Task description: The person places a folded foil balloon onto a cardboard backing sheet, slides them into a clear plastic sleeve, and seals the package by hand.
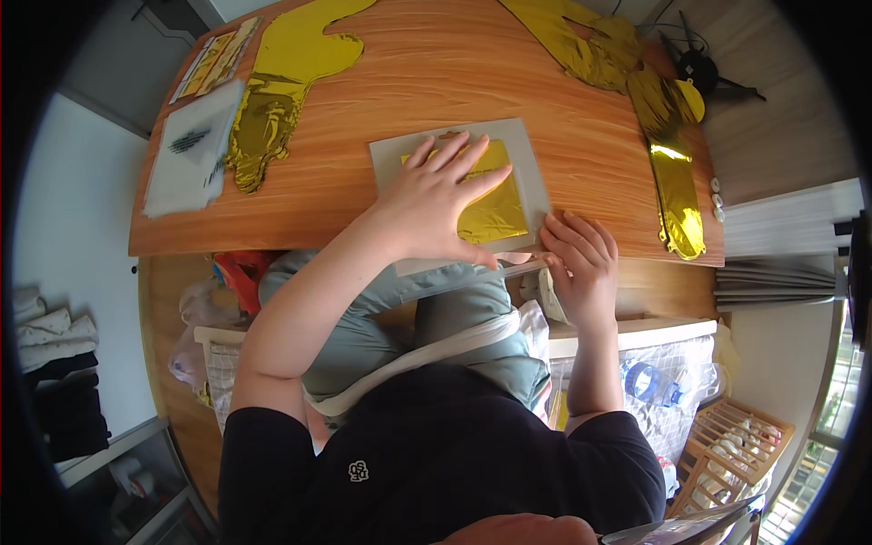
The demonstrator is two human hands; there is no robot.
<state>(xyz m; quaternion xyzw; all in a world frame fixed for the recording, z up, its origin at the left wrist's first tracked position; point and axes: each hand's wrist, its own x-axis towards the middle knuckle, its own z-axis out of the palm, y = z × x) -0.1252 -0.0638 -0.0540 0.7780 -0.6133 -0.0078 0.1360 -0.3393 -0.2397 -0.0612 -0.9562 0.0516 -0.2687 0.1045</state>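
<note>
I read the grey board (531, 173) as my landmark: left of it lie crumpled gold balloons (272, 100). On it, my left hand (436, 204) — fingers spread — presses the gold foil sheet (495, 213) flat; my right hand (581, 259), fingers loosely curled, steadies the board's near-right edge.

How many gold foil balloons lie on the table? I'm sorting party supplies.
3: one at the table's far left, one at the far right corner, one along the right edge. More may lie out of view.

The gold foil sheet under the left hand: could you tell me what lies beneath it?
The gold foil sheet lies on a grey board on the wooden table; the left hand covers its left part.
</note>
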